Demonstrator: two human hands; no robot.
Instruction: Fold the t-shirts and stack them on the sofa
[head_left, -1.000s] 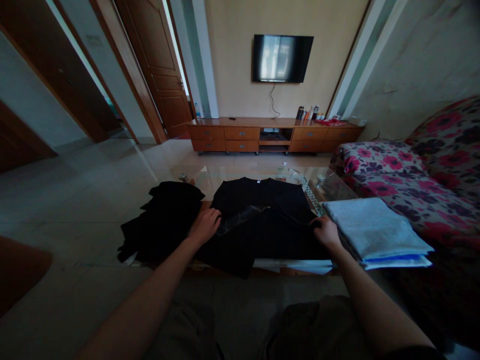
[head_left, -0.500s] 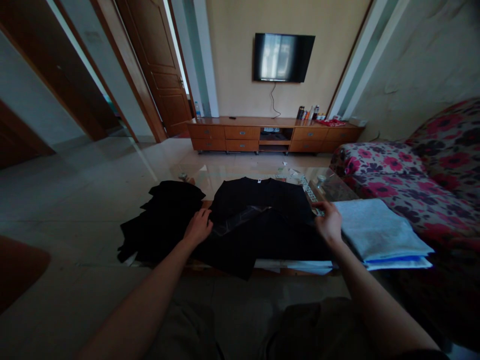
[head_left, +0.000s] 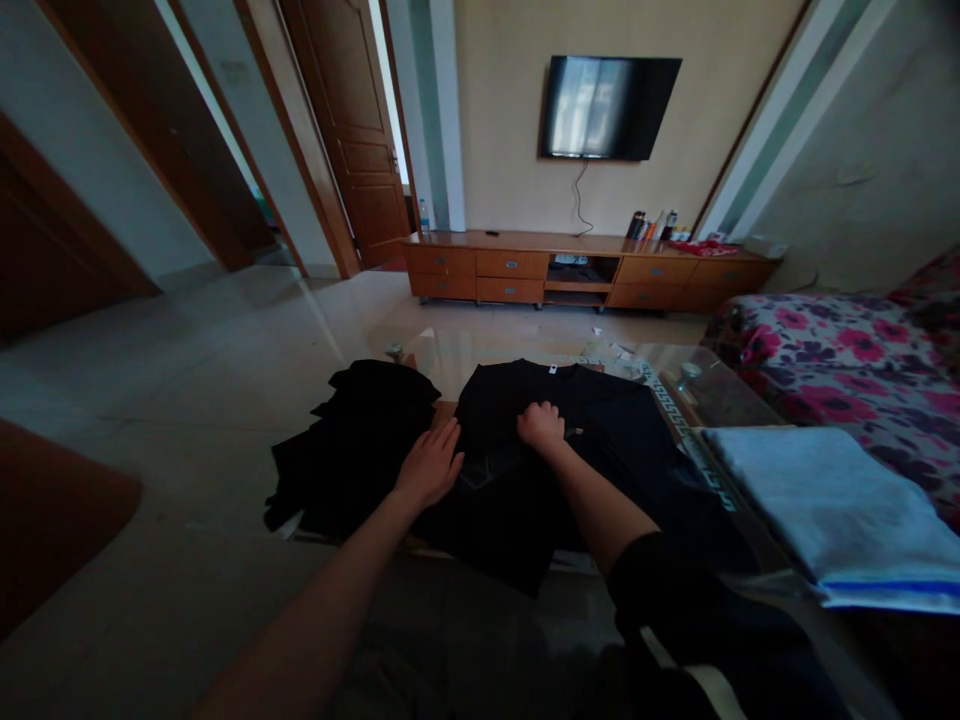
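A black T-shirt (head_left: 495, 400) with a small white neck label (head_left: 553, 370) lies spread over the glass table, its collar at the far side. My left hand (head_left: 431, 465) rests flat on its left edge, fingers stretched out. Near the middle of the shirt's chest, my right hand (head_left: 541, 427) has its fingers curled down onto the cloth; the fingertips are hard to see. Faint line print (head_left: 480, 470) shows on the dark fabric between the hands. Left of the shirt is a heap of black clothes (head_left: 352, 440).
A folded pale blue cloth (head_left: 832, 490) lies at the table's right end. The glass table (head_left: 450, 350) has a patterned border. Beyond stand a wooden TV cabinet (head_left: 510, 265) and a wall television (head_left: 611, 108). A flowered sofa (head_left: 832, 340) is on the right.
My right hand has moved from the shirt's right edge inward to its middle. The raised fold across the shirt now lies flatter. My left hand stays at the left edge. The view has swung left.
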